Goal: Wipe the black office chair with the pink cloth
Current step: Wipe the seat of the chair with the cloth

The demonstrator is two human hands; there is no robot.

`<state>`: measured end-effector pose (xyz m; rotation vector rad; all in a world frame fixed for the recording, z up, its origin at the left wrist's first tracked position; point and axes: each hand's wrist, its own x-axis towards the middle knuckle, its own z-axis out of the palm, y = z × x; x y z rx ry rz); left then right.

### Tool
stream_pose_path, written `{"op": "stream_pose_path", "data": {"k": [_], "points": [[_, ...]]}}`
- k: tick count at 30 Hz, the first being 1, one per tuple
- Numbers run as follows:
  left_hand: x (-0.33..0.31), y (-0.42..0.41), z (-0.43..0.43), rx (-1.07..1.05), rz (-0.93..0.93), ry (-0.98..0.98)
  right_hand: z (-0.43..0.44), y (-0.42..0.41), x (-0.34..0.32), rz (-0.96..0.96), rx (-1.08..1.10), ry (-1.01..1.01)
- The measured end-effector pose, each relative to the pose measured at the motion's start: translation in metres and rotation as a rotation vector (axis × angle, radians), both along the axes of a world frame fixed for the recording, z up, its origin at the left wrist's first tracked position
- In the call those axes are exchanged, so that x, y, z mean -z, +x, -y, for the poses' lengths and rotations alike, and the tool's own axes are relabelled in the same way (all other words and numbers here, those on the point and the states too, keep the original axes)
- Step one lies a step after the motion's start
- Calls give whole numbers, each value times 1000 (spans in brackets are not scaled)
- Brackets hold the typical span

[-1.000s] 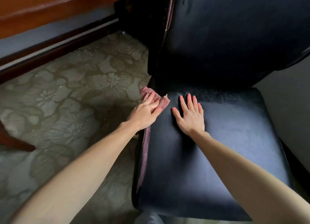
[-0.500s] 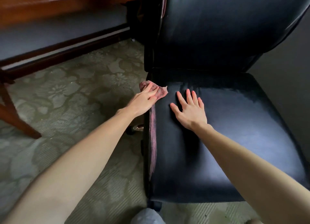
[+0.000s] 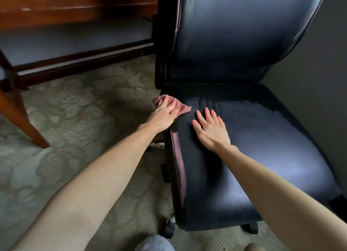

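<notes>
The black office chair (image 3: pixel 262 138) fills the right half of the view, its seat shiny and its tall backrest upright behind. Worn pinkish piping runs down the seat's left edge. My left hand (image 3: pixel 165 113) presses the crumpled pink cloth (image 3: pixel 180 108) against the seat's back left corner, fingers over the cloth. My right hand (image 3: pixel 210 128) lies flat on the seat just right of the cloth, fingers spread, holding nothing.
A patterned green carpet (image 3: pixel 75 119) covers the floor to the left. A dark wooden desk (image 3: pixel 75 4) and its slanted leg (image 3: pixel 20 119) stand at the upper left. A grey wall (image 3: pixel 319 72) is close on the chair's right. Chair casters (image 3: pixel 169 230) show below the seat.
The view has pulled back and tilted up, showing more backrest and desk. My left hand with the cloth stays at the seat's back left corner; the right hand stays flat.
</notes>
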<state>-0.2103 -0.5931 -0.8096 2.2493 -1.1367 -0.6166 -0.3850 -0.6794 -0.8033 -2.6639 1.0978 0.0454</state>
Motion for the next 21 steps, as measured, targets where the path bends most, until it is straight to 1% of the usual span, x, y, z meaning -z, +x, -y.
{"op": "stream_pose_path", "data": {"k": [4,9,12,16,18,21], "points": [[5,-14,-20,20,-29,-57,-1,1,1,30,9,10],[12,-62,-71,49,-111,-127,1,1,1,25,-9,6],[10,-73,-77,53,-83,-79,2,-10,-5,15,-72,12],[2,-53,-48,31,-12,-2,-3,-41,-7,-6,-212,7],[0,-41,-33,13,14,29,-4,-45,-5,-23,-233,-14],[-4,-30,-25,27,36,52,-3,-36,-3,-27,-205,-16]]}}
